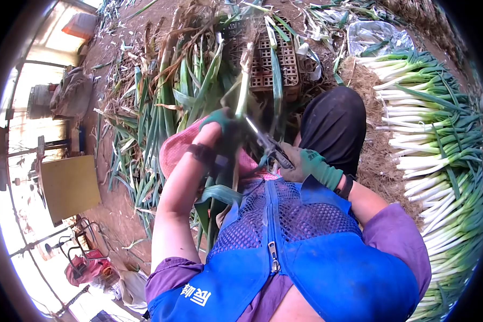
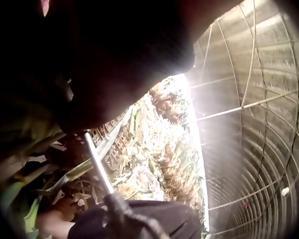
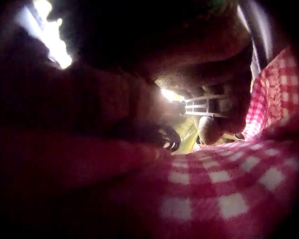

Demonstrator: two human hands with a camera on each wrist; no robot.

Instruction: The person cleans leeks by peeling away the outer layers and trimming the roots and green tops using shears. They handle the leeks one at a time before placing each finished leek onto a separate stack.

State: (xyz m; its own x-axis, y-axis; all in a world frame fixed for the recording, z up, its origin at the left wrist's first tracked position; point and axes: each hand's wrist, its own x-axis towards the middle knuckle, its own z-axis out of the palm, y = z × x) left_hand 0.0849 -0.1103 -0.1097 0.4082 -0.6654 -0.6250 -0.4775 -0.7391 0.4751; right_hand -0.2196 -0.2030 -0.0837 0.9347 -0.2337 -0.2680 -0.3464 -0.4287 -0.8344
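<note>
In the head view my left hand (image 1: 218, 121), in a green glove, grips a long green onion (image 1: 244, 88) whose pale shank and root end point away from me. Its leaves hang down toward my lap, blurred beside the forearm. My right hand (image 1: 310, 163), gloved in grey and green, grips the black body of an air blow gun (image 1: 275, 152). The gun's thin metal nozzle (image 2: 98, 163) points toward the onion near my left hand. Red-and-white checked cloth (image 3: 234, 204) fills the lower right wrist view; the hand above it is mostly in shadow.
Untrimmed green onions (image 1: 163, 115) lie heaped at the left. A plastic crate (image 1: 260, 67) stands ahead, with leaves over it. Cleaned onions (image 1: 429, 139) lie in a long row at the right, beside my bent knee (image 1: 335, 126). A yellow board (image 1: 70, 188) stands far left.
</note>
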